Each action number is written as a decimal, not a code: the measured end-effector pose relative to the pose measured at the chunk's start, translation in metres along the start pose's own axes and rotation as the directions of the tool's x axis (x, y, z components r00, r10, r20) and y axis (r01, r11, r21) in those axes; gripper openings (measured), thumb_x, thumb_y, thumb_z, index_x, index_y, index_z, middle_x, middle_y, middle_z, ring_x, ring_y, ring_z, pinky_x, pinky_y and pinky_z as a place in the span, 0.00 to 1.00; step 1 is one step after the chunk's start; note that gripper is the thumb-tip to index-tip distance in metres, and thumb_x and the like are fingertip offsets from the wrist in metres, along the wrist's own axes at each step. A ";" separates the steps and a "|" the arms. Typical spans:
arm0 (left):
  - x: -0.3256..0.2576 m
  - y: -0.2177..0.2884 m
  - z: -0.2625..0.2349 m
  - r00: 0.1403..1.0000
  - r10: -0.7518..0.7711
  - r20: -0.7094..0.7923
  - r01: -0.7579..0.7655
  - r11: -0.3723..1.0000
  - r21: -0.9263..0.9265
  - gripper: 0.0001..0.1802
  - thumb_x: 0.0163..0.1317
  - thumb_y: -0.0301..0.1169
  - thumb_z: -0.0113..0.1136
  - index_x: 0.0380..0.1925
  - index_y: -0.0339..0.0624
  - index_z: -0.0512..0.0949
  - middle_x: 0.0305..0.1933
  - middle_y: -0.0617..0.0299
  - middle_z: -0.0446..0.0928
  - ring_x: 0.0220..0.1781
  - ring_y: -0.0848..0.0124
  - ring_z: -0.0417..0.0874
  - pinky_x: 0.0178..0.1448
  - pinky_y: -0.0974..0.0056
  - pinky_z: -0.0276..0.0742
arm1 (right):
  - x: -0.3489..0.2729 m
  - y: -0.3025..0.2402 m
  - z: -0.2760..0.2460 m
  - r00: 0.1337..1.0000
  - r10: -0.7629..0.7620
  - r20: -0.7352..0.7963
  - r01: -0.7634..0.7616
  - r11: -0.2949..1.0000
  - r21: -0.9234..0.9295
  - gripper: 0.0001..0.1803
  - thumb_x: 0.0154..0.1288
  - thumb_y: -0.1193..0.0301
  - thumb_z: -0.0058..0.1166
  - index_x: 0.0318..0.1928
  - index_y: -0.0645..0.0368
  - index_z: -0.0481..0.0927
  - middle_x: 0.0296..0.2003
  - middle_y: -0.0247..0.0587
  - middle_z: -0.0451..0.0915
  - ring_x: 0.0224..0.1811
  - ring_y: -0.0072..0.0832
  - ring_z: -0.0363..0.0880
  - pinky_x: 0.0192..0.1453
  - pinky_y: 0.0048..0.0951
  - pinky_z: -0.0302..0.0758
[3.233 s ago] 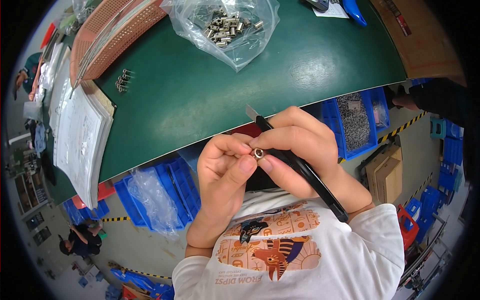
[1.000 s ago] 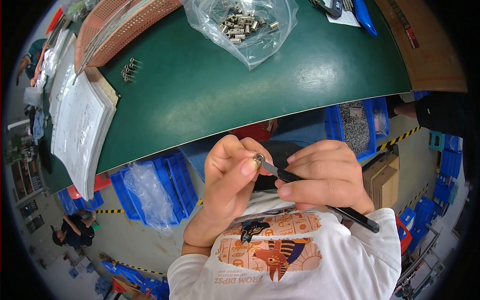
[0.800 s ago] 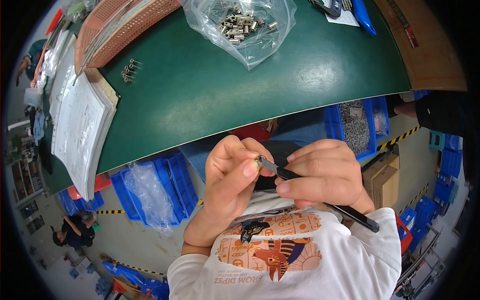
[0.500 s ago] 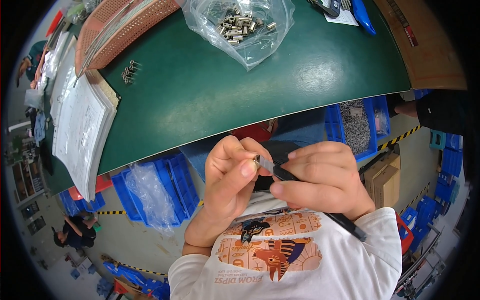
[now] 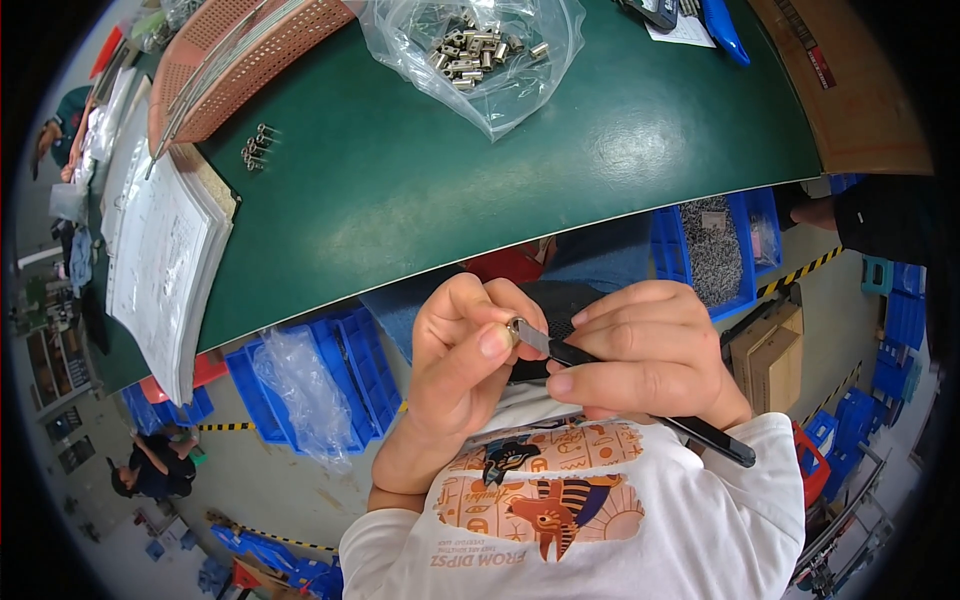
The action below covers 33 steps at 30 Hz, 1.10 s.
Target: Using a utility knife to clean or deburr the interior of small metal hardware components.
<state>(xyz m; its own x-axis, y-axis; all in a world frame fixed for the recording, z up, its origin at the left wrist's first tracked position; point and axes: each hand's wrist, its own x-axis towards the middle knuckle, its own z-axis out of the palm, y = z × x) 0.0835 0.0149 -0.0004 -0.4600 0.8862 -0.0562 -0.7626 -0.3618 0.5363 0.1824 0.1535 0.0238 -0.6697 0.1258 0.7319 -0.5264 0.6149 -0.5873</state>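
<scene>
My left hand (image 5: 455, 352) is closed in a pinch around a small silvery metal sleeve (image 5: 514, 327), mostly covered by the thumb and fingertips. In my right hand (image 5: 650, 352) is a utility knife (image 5: 712, 439) with a black handle, its tail sticking out below the palm. The flat blade's tip meets the open end of the sleeve; how far in it reaches I cannot make out. Both hands are in front of my shirt, just short of the green table (image 5: 400, 190). Similar metal sleeves (image 5: 470, 55) lie heaped in a clear plastic bag (image 5: 497, 115) on the table.
A pink perforated basket (image 5: 225, 90) holding thin rods stands at the far left, above a stack of papers (image 5: 165, 265). Several small screw-like parts (image 5: 258, 148) lie nearby. Blue bins (image 5: 365, 365) sit below the table edge. A cardboard box (image 5: 865, 100) is far right.
The knife has turned slightly in my right hand; its tail end has swung right and a little up. The left hand stays almost in place, with the sleeve's open rim now showing more.
</scene>
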 end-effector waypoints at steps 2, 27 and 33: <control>0.000 0.000 0.000 1.000 -0.006 0.003 0.006 1.000 -0.007 0.04 0.59 0.26 0.55 0.33 0.41 0.71 0.36 0.49 0.74 0.34 0.72 0.76 0.43 0.67 0.75 | -0.001 0.000 0.001 1.000 0.002 -0.004 -0.002 1.000 0.003 0.12 0.42 0.69 0.62 0.30 0.60 0.82 0.16 0.34 0.71 0.16 0.24 0.73 0.25 0.23 0.77; -0.002 -0.001 0.001 0.998 -0.056 -0.018 0.054 0.994 -0.093 0.05 0.59 0.27 0.55 0.33 0.41 0.70 0.37 0.48 0.74 0.36 0.71 0.78 0.44 0.68 0.77 | -0.002 -0.002 0.002 1.000 -0.029 -0.004 0.028 0.997 -0.068 0.12 0.38 0.74 0.60 0.30 0.60 0.81 0.16 0.33 0.70 0.16 0.23 0.72 0.25 0.23 0.76; -0.003 -0.001 0.000 0.998 -0.059 -0.013 0.057 0.992 -0.110 0.05 0.59 0.27 0.55 0.32 0.41 0.69 0.37 0.49 0.74 0.36 0.71 0.78 0.44 0.68 0.76 | -0.001 -0.004 0.003 0.999 -0.047 -0.001 0.046 0.978 -0.205 0.12 0.39 0.74 0.59 0.30 0.59 0.81 0.16 0.33 0.71 0.17 0.22 0.73 0.26 0.22 0.77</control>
<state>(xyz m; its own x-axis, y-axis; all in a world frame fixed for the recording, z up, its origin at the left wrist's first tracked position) 0.0854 0.0127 -0.0002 -0.4199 0.9022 -0.0984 -0.8330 -0.3401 0.4363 0.1833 0.1489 0.0241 -0.6440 0.0973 0.7588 -0.4381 0.7662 -0.4701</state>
